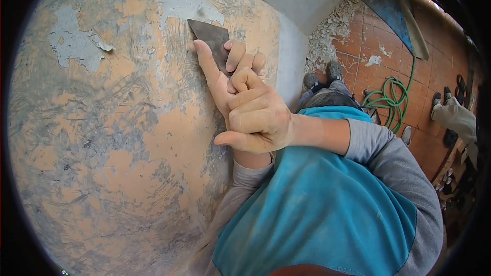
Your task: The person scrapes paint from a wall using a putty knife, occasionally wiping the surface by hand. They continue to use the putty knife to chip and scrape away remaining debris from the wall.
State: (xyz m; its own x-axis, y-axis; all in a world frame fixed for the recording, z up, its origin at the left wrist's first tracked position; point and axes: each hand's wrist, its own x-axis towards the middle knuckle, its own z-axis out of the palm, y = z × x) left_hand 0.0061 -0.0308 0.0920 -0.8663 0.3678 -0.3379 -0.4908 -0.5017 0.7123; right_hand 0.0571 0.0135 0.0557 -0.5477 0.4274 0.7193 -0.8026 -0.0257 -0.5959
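Observation:
A dark metal scraper blade [210, 33] lies against the patchy, scratched wall [174, 138], near the edge of a grey coating remnant. My left hand [217, 79], palm toward the camera, holds the scraper, its thumb along the left of the blade and its fingers curled at the right. Over the base of that palm, my right hand [261, 117] is closed on my left hand, with its thumb pointing left. Both hands cover the scraper's lower part, so any handle is hidden.
A grey surface [294, 0] borders the wall at the top. Chips of debris [332, 28] lie on the red tiled floor [371, 33]. A green hose [394, 97] is coiled beside my feet, with a blue sheet [391, 18] behind. Another person's legs [455, 117] show at the right.

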